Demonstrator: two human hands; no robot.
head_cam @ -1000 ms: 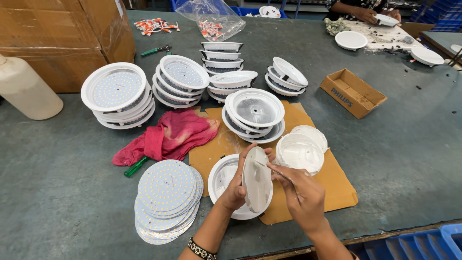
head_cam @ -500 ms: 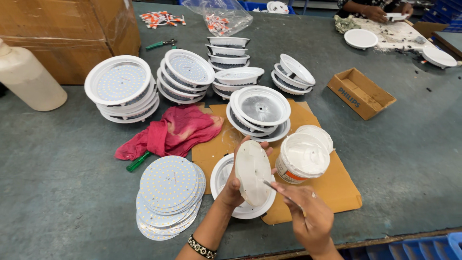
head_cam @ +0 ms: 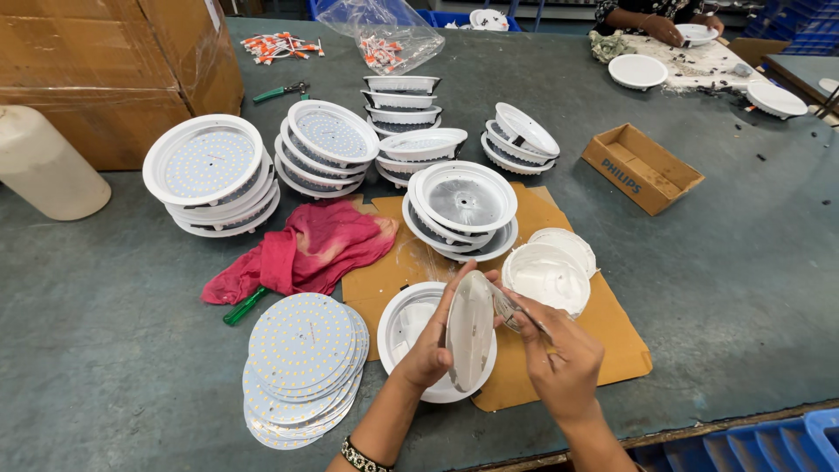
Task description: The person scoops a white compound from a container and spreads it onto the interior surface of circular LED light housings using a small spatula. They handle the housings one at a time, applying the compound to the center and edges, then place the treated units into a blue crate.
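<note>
left hand [head_cam: 433, 350] grips a round led board [head_cam: 469, 330] by its edge, fingers curled round the rim, board tilted nearly on edge above a white downlight housing [head_cam: 404, 325]. that housing sits on a brown cardboard sheet [head_cam: 612, 336] on the grey tabletop [head_cam: 105, 367]. right hand [head_cam: 559, 358] is closed on a thin spatula-like tool [head_cam: 511, 310], blade end touching the board's face; exact kind of tool is hard to tell.

around it:
- stack of led boards [head_cam: 301, 367] just left of the housing, fanned, diodes up
- white tub of pale paste [head_cam: 546, 278] just right of the board, its lid [head_cam: 566, 245] beside it
- stacked empty housings [head_cam: 463, 205] on the cardboard behind the hands
- red rag [head_cam: 306, 249] to the left, green-handled tool [head_cam: 243, 306] poking out from under it
- more stacks of assembled fixtures [head_cam: 210, 170] further back
- white plastic bottle [head_cam: 48, 175] lying far left by cardboard cartons [head_cam: 114, 61]
- small open cardboard box [head_cam: 642, 166] right of centre
- clear bag of small orange-white parts [head_cam: 389, 39] at the back

another person's hands [head_cam: 664, 28] are at work at the far right end, well apart.
</note>
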